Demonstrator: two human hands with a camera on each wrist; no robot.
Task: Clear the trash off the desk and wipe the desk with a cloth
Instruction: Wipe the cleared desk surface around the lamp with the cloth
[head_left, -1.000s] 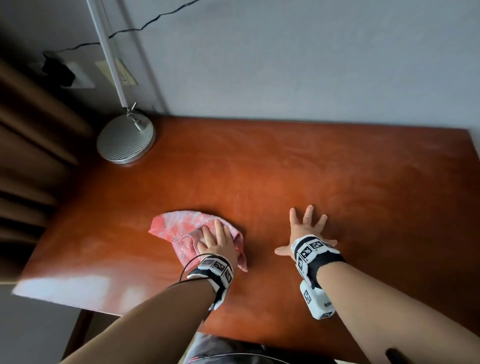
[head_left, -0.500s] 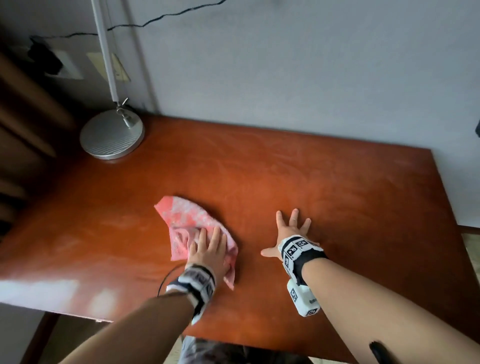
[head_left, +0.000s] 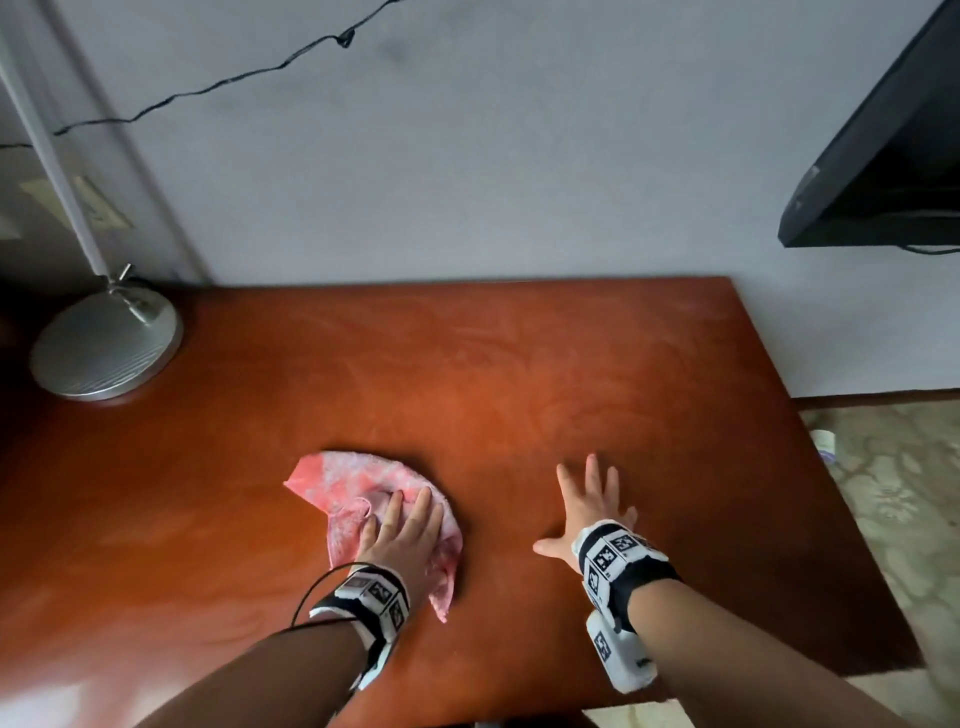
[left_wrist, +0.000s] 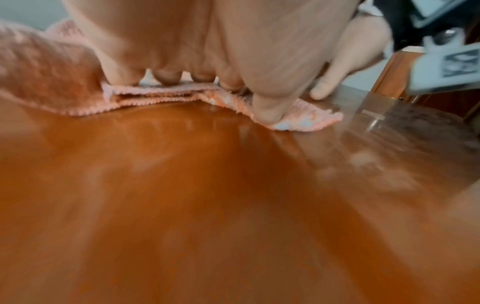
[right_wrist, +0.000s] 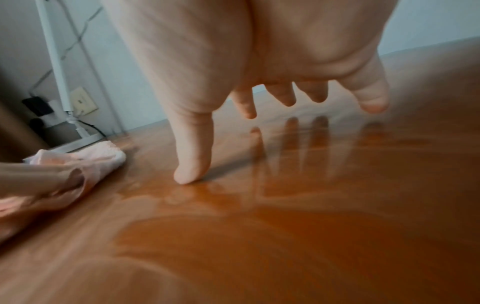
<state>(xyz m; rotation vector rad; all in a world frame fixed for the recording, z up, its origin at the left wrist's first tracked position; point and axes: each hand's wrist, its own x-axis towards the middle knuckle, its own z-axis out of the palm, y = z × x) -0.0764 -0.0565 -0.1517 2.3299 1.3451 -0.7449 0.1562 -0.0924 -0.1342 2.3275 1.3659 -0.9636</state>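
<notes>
Grey wall behind a red-brown desk (head_left: 519, 374); no trash visible on it, so I'd judge clearing is done and wiping is the step in hand.

Landmark = lamp base (head_left: 106, 345), far-left corner of the desk.

- Cloth (head_left: 358, 480): pink, crumpled, flat on the desk, nearer the front edge and well right of the lamp base. Long axis runs diagonally, from the far-left tip toward the near-right tip.
- Left hand (head_left: 402, 535): on top of the cloth's near-right part, fingers straight and close together, pressing down, thumb on the cloth edge. Not bunching it. Most of the cloth lies ahead and left of the fingers, toward the lamp base.
- Right hand (head_left: 584, 506): further right again, apart from the cloth, fingers spread, holding nothing; thumb tip touches the desk, other fingertips look just off it. Reads as bracing.

Left hand is the nearer one and already on the cloth. Unwiped stretch probably lies right of the right hand, away from the lamp base.

Containers: none in view.
</notes>
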